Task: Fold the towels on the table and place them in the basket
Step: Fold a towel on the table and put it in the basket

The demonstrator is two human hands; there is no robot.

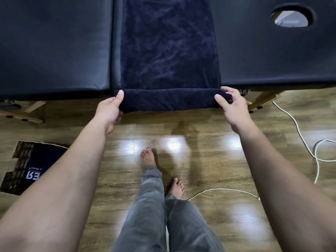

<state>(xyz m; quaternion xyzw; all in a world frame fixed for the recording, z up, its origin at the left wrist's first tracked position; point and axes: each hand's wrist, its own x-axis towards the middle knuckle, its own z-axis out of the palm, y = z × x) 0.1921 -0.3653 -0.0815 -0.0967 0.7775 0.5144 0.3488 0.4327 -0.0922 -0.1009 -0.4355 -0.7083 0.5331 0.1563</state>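
Container: a dark woven basket [20,166] stands on the floor at lower left, partly hidden behind the left forearm. Inside it lies a folded dark towel with white lettering [36,171]; the lettering is too cut off to read in full.

Task item: a dark navy towel [169,48] lies lengthwise across the black padded surface [54,48], running from the far edge of view to the near edge. Its near end hangs over the surface edge as a thick rolled or folded band; which of the two cannot be told.

Grip: the left hand [111,111] holds the left corner of that band, thumb on top and fingers curled beneath. The right hand [232,106] holds the right corner, thumb pressed on the front face and fingers wrapped over the end. Both grips are closed on the towel, one at each end, with the band stretched straight between them, just in front of the surface edge.

Surface and room: the surface is padded black vinyl in two sections, with a seam just left of the towel and an oval opening [292,16] at upper right. Pale wooden legs [263,99] show beneath it. The floor is glossy wood-pattern plank [200,160] with light reflections. A white cable [300,135] trails across it at right. The person stands barefoot in grey trousers [163,215].
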